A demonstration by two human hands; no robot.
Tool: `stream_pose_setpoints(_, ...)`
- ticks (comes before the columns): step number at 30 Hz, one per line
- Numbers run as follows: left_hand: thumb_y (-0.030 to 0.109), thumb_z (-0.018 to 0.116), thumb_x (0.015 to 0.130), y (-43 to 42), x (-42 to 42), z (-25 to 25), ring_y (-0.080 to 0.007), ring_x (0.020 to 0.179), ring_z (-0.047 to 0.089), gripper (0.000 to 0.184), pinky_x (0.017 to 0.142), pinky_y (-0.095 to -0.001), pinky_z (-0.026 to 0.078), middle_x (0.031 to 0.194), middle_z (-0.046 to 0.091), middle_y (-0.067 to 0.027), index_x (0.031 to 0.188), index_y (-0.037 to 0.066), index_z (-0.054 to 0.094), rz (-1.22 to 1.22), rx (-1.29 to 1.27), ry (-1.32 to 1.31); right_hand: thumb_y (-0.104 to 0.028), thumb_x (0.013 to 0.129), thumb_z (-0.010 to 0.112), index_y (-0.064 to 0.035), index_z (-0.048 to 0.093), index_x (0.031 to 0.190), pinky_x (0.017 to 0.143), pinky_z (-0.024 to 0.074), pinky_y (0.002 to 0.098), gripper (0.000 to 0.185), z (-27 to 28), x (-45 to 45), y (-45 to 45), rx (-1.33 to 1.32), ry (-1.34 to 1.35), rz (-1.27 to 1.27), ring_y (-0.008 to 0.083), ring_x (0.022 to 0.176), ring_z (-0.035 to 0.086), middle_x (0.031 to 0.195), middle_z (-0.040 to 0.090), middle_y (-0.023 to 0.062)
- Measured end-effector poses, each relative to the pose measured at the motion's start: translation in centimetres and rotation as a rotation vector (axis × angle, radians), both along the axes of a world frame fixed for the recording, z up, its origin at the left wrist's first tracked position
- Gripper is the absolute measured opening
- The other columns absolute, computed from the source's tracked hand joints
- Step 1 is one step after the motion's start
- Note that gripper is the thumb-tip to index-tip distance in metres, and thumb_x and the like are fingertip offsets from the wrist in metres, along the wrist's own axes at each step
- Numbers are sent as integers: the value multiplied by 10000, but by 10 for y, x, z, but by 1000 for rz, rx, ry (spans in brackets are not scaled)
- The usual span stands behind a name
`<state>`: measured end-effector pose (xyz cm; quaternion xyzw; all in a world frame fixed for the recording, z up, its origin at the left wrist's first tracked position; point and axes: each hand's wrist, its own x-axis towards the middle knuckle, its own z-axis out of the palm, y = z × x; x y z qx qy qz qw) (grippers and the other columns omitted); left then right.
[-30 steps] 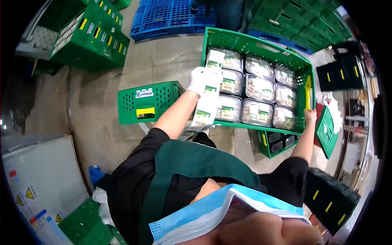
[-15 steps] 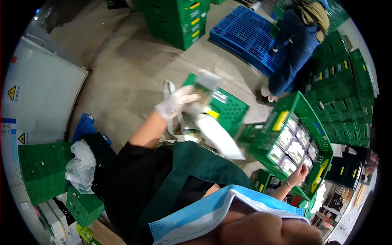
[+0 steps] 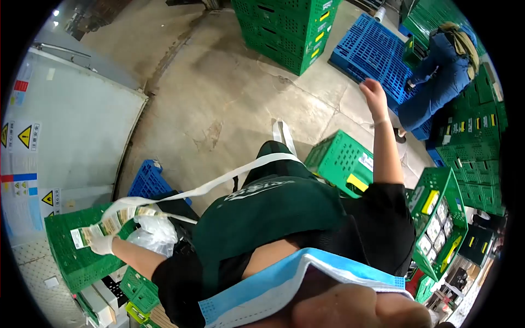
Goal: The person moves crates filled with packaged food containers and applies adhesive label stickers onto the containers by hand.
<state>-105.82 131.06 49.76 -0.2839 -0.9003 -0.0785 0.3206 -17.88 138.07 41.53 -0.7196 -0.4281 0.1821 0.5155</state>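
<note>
My left hand [image 3: 103,243], in a white glove, is closed on a strip of printed labels [image 3: 112,223] above a green crate [image 3: 71,262] at the lower left. From the labels a long white backing strip [image 3: 219,180] runs across my apron. Raised at the upper right is my bare right hand [image 3: 372,90], its fingers bent together; what they hold, if anything, is too small to make out. The green crate of clear-lidded packs [image 3: 436,232] stands at the right, with a yellow tool [image 3: 450,253] inside its edge.
A person in blue [image 3: 437,76] bends beside a blue pallet [image 3: 374,52]. Stacked green crates [image 3: 284,33] stand ahead, and another green crate [image 3: 339,158] is nearer. A white cabinet [image 3: 82,126] is at the left, a plastic bag [image 3: 153,235] beside the left crate.
My view has turned left. My left hand has moved with the labels to the lower-left crate. My right hand has left the crate of packs and risen.
</note>
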Motion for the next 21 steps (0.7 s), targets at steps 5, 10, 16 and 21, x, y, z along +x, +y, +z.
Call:
stream_pose_setpoints(5, 299, 535, 778, 44, 48, -6, -251, 745, 550, 344, 591, -400, 482, 877, 558, -130, 944, -2, 542, -250, 1135, -812, -369, 637, 623, 61, 558, 925, 745, 424, 295, 523, -36, 76, 227, -144, -140, -96, 260, 832, 563, 891, 587, 177)
stream_pose_setpoints(10, 214, 528, 766, 147, 114, -62, -218, 744, 554, 262, 635, -353, 471, 873, 560, -126, 920, 5, 565, -210, 1044, -1017, -430, 617, 634, 56, 584, 919, 759, 417, 308, 575, -39, 182, 464, -139, -83, -446, 264, 891, 558, 909, 591, 190)
stream_pose_setpoints(16, 225, 452, 793, 321, 162, -155, -175, 706, 567, 237, 608, -301, 461, 819, 583, -76, 893, 51, 579, -57, 511, -998, -327, 680, 559, 79, 582, 820, 655, 440, 320, 430, -50, 274, 597, -367, -27, -586, 259, 725, 581, 803, 598, 177)
stream_pose_setpoints(21, 131, 440, 769, 423, 215, -148, -218, 651, 570, 221, 577, -338, 462, 745, 587, -125, 823, -40, 569, -287, 105, -980, -289, 746, 481, -3, 530, 680, 390, 358, 311, 298, -12, 248, 583, -182, 579, -532, 172, 422, 445, 558, 473, 49)
